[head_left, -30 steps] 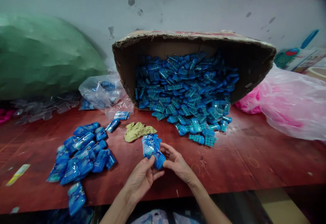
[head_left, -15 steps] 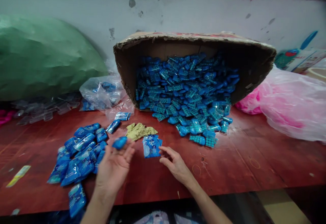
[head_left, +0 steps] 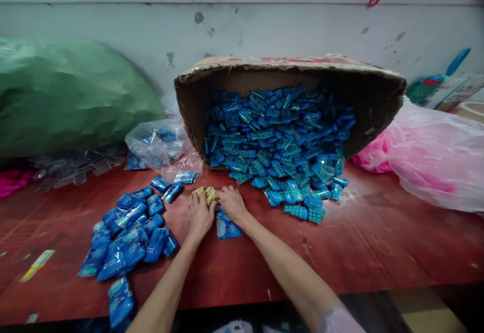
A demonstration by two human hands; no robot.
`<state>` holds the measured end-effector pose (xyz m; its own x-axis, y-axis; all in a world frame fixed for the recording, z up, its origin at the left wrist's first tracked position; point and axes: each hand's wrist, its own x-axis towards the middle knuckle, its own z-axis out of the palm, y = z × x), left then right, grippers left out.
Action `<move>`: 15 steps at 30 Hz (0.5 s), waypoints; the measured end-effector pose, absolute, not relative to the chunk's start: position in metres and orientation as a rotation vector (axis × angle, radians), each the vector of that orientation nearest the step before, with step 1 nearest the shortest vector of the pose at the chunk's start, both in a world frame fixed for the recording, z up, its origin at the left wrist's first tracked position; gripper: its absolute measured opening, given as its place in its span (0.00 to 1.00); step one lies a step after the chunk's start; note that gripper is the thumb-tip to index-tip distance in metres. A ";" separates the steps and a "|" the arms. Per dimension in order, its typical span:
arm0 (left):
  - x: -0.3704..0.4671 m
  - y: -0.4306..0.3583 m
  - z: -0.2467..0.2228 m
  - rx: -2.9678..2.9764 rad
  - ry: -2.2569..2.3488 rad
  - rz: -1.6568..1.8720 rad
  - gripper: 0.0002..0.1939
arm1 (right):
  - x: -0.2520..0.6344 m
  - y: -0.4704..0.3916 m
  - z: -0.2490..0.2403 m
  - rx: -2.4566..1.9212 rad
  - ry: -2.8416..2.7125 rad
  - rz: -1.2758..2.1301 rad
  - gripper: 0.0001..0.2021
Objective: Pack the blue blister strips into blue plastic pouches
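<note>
My left hand (head_left: 201, 215) lies over a crumpled yellowish cloth (head_left: 210, 195), its fingers curled onto the left side. From the right, my right hand (head_left: 232, 204) presses its bent fingers on the same cloth, so most of it is hidden. Partly under the right hand is a small stack of printed blue packets (head_left: 228, 226), flat on the table. Left of my hands lies a heap of filled blue packets (head_left: 130, 239). Two more blue packets (head_left: 166, 188) lie just beyond that heap.
A cardboard box (head_left: 383, 111) on its side spills blue clear-wrapped pieces (head_left: 280, 141) onto the red table (head_left: 340, 252). A large green sack (head_left: 71, 96) and clear bag (head_left: 155, 146) stand left. A pink-filled plastic bag (head_left: 442, 156) sits right.
The blue item at my left hand has left it, and another blue packet now lies beyond the heap. Both hands have moved forward and together onto the cloth.
</note>
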<state>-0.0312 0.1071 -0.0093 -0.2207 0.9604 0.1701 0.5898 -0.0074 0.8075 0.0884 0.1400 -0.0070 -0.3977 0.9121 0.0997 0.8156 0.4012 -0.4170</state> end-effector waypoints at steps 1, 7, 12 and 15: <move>-0.032 0.114 -0.014 1.615 1.842 1.114 0.20 | 0.087 0.144 -0.007 -1.484 -2.357 0.443 0.10; -0.024 0.117 -0.023 1.548 1.816 1.190 0.13 | 0.111 0.128 0.004 -1.432 -2.325 0.417 0.12; -0.020 0.112 -0.017 1.489 1.777 1.245 0.12 | 0.136 0.079 -0.002 -1.486 -2.340 0.359 0.12; -0.024 0.096 -0.012 1.402 1.754 1.368 0.13 | 0.137 0.061 -0.016 -1.534 -2.352 0.359 0.07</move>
